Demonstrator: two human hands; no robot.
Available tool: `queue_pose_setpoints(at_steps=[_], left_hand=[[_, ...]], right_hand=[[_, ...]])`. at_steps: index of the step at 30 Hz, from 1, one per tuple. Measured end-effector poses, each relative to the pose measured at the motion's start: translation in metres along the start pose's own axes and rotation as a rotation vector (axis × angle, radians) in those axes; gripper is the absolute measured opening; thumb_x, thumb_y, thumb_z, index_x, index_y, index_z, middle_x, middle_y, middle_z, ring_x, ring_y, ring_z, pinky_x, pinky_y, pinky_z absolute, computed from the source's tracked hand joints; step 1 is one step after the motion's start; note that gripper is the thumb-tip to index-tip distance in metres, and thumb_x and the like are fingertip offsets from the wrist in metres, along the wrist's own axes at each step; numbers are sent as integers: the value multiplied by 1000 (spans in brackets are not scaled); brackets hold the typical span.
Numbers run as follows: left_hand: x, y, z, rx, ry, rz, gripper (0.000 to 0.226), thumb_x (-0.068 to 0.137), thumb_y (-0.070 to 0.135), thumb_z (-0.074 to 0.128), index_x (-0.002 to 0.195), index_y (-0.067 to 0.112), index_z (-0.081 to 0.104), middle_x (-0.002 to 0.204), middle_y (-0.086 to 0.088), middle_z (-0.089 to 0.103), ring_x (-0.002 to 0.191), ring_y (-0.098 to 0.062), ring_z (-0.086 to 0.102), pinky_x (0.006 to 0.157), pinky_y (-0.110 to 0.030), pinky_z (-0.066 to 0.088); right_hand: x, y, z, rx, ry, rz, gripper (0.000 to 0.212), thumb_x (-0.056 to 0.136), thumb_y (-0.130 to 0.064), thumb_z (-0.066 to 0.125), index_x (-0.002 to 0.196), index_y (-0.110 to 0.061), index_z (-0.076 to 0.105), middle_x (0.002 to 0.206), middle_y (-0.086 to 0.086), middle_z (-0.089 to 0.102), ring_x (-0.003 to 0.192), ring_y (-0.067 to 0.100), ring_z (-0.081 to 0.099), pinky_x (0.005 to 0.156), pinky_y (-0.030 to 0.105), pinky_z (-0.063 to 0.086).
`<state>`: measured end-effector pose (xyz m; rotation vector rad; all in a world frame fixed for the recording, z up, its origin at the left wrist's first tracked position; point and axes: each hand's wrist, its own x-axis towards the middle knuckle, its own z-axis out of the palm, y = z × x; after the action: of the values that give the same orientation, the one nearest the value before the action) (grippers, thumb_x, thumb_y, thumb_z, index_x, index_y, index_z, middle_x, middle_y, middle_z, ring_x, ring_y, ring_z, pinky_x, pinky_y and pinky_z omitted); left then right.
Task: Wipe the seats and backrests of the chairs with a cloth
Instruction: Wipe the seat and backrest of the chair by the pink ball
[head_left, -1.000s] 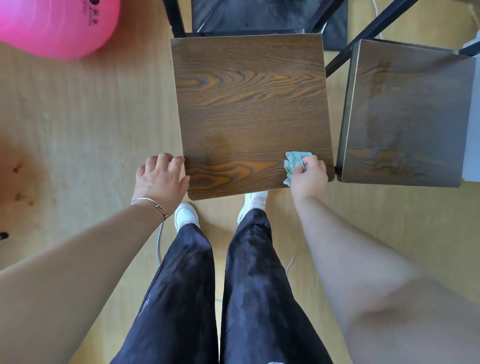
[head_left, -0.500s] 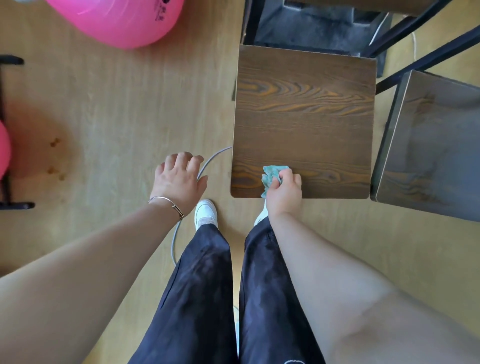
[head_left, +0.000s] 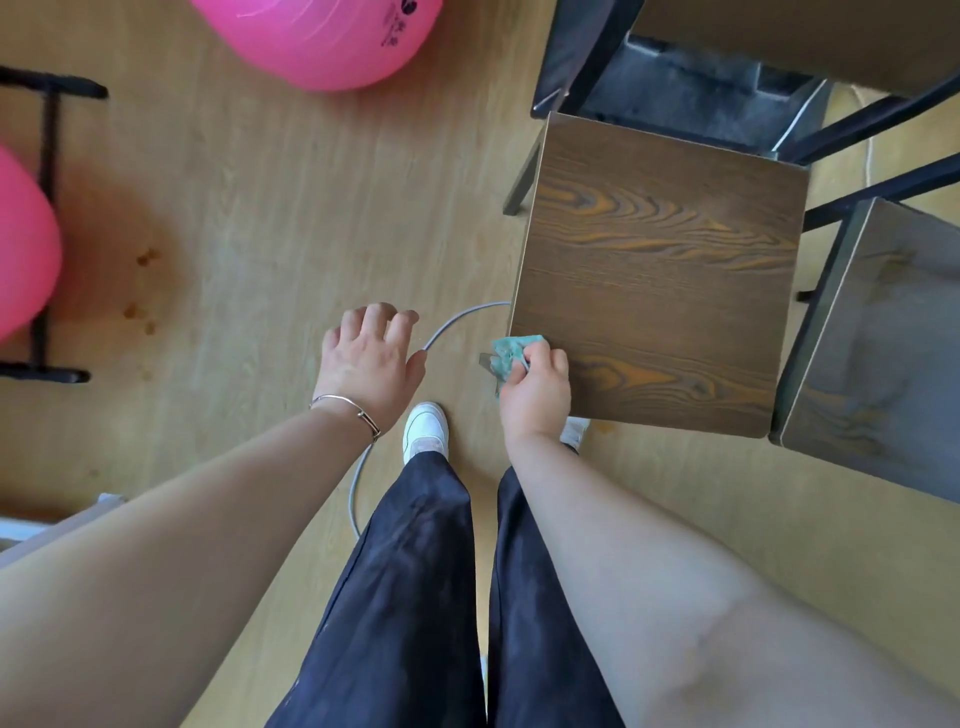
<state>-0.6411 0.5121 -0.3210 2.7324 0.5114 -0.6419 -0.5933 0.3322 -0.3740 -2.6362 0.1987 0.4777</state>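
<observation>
Closest in, dark trousers (head_left: 405, 597) fill the bottom of the view between two bare forearms. Below the wrists stand two white shoes: one (head_left: 425, 431) shows its toe in full, the other (head_left: 575, 431) is mostly hidden under the right wrist and the seat's edge.

The left hand (head_left: 369, 358), with a thin bracelet (head_left: 345, 408) at the wrist, hangs over the floor (head_left: 234, 208) with loose, slightly spread fingers and holds nothing. A grey cable (head_left: 452, 322) curves past its thumb side, runs under the wrist, and at its far end slips under the seat.

The right hand (head_left: 535, 387) has its fingers curled round a crumpled teal cloth (head_left: 511, 353). The cloth bunches out beyond the knuckles and lies on the near left corner of the dark wood-grain chair seat (head_left: 660, 280), partly overhanging the edge. The seat spreads away to the right of these fingers and beyond them.

Further right, just beside it, a second chair seat (head_left: 872, 353) is cut off by the frame. Beyond the seats are black metal legs and a dark mat (head_left: 691, 98), half covered by a brown tabletop (head_left: 805, 36). No backrest can be made out.

Far beyond the left fingers lies a pink ball (head_left: 322, 36), cropped at the top, its print too small to read. Well to their left are another pink ball (head_left: 21, 244) and a black frame (head_left: 44, 156), both cut off.
</observation>
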Motion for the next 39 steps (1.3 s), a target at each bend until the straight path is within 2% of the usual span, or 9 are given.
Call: queue_pose_setpoints(at_steps=[7,11,14,17,21,24,30,34,39], left_hand=[[5,-4,-17,-18,44,-61,46,94,41,46,135,21,44,132,-7,45,118,-34,39,93,-46,36],[12,3,-26,2,70,-51,45,94,41,46,133,21,46,129,-6,47,116,-34,40,92,-46,37],[21,22,-28,-6,79,-53,44,93,41,47,132,20,48,128,-7,48,115,-34,41,92,-47,37],[30,52,-26,-22,78,-29,44,92,40,50,131,19,49,127,-7,49,114,-35,42,91,-47,39],[41,96,-21,-33,61,14,42,91,38,53,129,19,52,125,-7,51,113,-36,45,88,-47,41],[50,121,-16,-24,79,55,40,90,38,55,125,18,55,120,-7,54,108,-36,48,84,-47,44],[69,149,-16,9,88,76,43,89,39,55,127,19,53,122,-7,53,109,-35,47,84,-47,43],[78,160,-17,31,89,75,44,90,41,53,129,19,51,122,-8,52,110,-35,46,86,-47,42],[81,167,-16,23,93,71,45,90,41,53,130,19,51,121,-8,52,110,-35,46,87,-48,42]], right_hand=[[15,-60,8,201,-266,-236,3,88,-9,61,88,-7,63,95,8,58,83,28,57,75,35,44],[67,-62,-33,384,-118,-66,4,90,-17,63,86,-16,62,92,-1,59,83,19,58,81,28,46],[117,-36,-78,433,-57,72,10,91,-31,62,82,-34,57,92,-8,63,86,14,65,81,38,58],[155,-4,-127,485,-6,203,3,94,-27,62,95,-27,59,99,-5,66,84,12,69,76,34,61],[183,37,-161,564,-86,324,23,91,-19,65,114,-18,65,111,2,67,86,14,70,79,33,61],[194,56,-170,355,-183,226,37,90,-15,65,125,-21,60,117,2,62,95,17,66,85,36,58],[195,62,-169,-334,-287,-386,67,88,-9,66,145,-32,38,135,-3,35,115,17,47,92,35,52],[203,65,-161,-513,-267,-430,59,86,-15,69,139,-23,45,135,2,38,114,23,42,82,41,55],[213,67,-159,-376,-185,-313,35,87,-18,68,120,-18,54,127,1,41,105,19,50,81,35,56]])
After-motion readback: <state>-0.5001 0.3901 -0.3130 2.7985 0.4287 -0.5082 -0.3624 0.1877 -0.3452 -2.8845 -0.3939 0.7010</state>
